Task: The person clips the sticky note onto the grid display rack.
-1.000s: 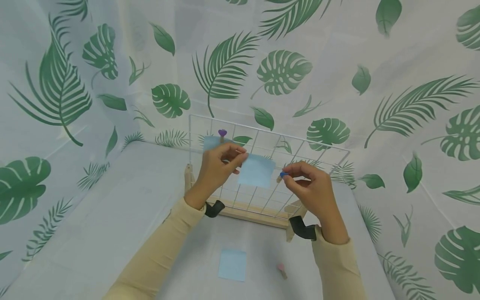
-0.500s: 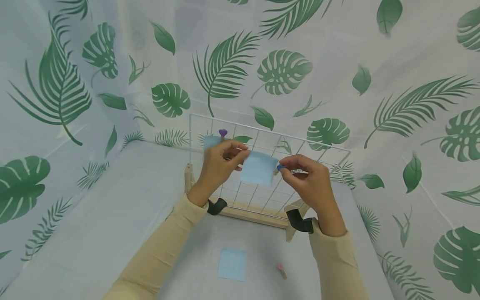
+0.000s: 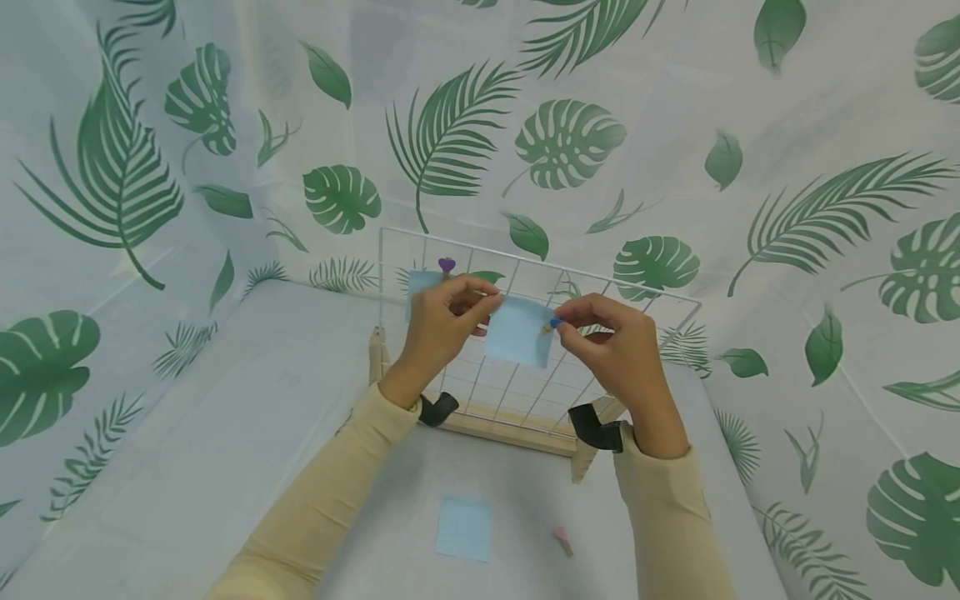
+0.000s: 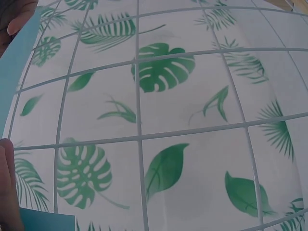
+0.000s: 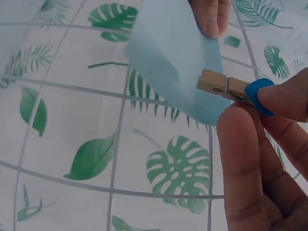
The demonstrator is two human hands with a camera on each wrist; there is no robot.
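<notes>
My left hand [image 3: 448, 323] pinches the upper left corner of a light blue paper square [image 3: 519, 332] in front of the white wire grid [image 3: 585, 268]. In the right wrist view the sheet curves away from the wires. My right hand [image 3: 617, 342] pinches a small wooden clothespin [image 5: 226, 87] by its end with the blue decoration [image 5: 262, 96]. The clothespin's tip overlaps the sheet's right edge. Behind the left hand, another blue paper [image 3: 422, 287] hangs on the grid under a clothespin with a purple heart [image 3: 447, 265].
A third blue paper square [image 3: 463, 529] lies on the white table, with a pink-topped clothespin [image 3: 563, 540] to its right. The grid stands in a wooden base [image 3: 502, 430]. Leaf-printed white curtain [image 3: 660, 158] encloses the back and sides.
My right hand has moved left and up, carrying the blue-topped clothespin from beside the sheet to its right edge. The left hand and its paper have shifted slightly up and right.
</notes>
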